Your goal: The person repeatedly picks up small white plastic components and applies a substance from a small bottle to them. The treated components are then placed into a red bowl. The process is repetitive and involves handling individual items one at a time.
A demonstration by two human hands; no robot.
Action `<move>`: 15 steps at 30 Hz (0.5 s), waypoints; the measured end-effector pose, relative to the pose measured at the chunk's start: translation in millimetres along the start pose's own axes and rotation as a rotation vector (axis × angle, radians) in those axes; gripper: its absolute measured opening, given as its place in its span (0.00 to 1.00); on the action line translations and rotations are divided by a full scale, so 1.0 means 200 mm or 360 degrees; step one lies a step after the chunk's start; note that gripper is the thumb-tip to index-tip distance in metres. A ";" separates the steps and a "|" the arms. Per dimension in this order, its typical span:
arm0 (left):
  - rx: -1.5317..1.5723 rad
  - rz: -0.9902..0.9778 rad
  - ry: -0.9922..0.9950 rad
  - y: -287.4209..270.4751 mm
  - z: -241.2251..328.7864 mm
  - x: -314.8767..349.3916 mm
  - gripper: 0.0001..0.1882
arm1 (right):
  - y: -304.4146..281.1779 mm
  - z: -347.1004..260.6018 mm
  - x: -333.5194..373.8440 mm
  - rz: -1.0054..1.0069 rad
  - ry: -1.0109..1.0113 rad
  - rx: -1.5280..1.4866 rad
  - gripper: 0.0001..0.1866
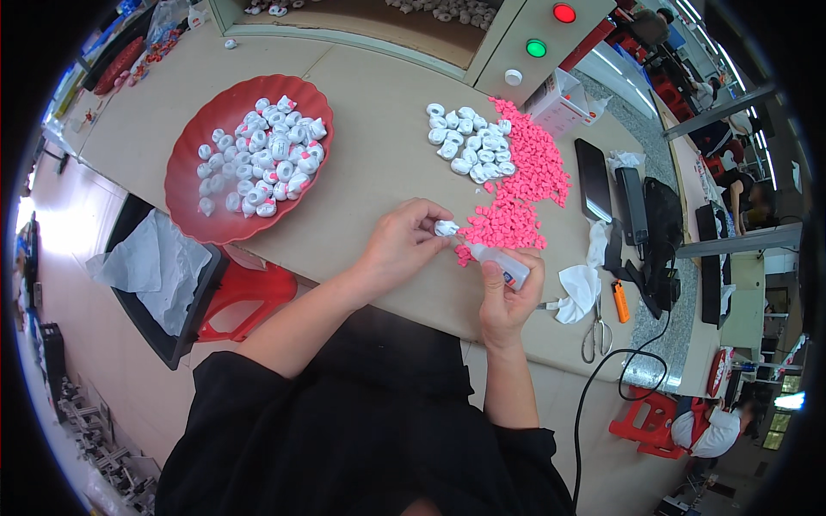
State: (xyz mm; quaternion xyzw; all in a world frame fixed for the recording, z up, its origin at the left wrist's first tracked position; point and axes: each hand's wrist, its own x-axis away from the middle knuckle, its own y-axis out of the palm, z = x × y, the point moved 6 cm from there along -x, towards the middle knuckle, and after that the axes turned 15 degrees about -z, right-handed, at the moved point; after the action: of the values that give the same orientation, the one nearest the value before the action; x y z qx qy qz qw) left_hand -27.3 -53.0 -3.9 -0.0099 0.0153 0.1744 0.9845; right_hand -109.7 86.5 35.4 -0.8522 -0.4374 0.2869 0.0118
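My left hand (pixel 408 234) pinches a small white molded piece (pixel 446 228) between thumb and fingers, just above the table. In my right hand (pixel 511 297) is a small translucent squeeze bottle (pixel 502 265), tilted so its tip points at the white piece. Beyond my right hand spreads a heap of small pink pieces (pixel 508 225). At its far left lies a group of loose white pieces (pixel 469 142). On the left, a red scalloped bowl (pixel 185 185) holds many white pieces, several with pink parts on them.
Right of the pink heap lie a phone (pixel 592 179), a black case (pixel 631 205), crumpled tissue (pixel 578 292), scissors (pixel 597 337) and an orange cutter (pixel 620 301). A black cable (pixel 578 430) hangs over the right edge. A cabinet with round buttons (pixel 536 47) stands behind. Left below is a red stool (pixel 249 297).
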 end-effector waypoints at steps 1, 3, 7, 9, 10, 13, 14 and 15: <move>-0.0002 -0.0001 0.0000 0.00 0.00 0.00 0.13 | 0.00 0.00 0.00 -0.0005 0.0022 -0.0029 0.12; -0.0008 -0.0001 0.0003 0.00 0.00 0.00 0.13 | 0.00 0.00 0.00 0.0004 0.0062 -0.0068 0.12; -0.0006 0.0004 0.0017 0.00 0.01 0.01 0.13 | -0.01 0.00 0.00 0.0066 0.0111 -0.0127 0.12; 0.0020 0.0012 0.0020 -0.01 0.00 0.01 0.13 | -0.02 0.02 0.00 0.0120 0.0158 -0.0336 0.12; 0.0044 0.0016 0.0022 -0.01 0.00 0.01 0.13 | -0.04 0.05 0.01 0.0160 0.0196 -0.0523 0.12; 0.0073 0.0016 -0.0016 -0.01 -0.01 0.00 0.13 | -0.08 0.08 -0.02 0.0396 0.0343 -0.1066 0.13; 0.0079 0.0009 -0.0033 -0.01 -0.01 0.00 0.13 | -0.09 0.08 -0.03 0.0498 0.0395 -0.1239 0.14; 0.0087 0.0010 -0.0024 -0.01 -0.01 0.00 0.13 | -0.11 0.09 -0.02 0.0486 0.0460 -0.1340 0.16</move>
State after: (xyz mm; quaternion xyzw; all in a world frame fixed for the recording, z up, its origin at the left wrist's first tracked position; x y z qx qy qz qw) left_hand -26.7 -54.8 -5.3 0.0184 0.0125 0.1770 0.9840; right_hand -136.5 92.4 27.7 -0.8686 -0.3794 -0.0386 -0.3164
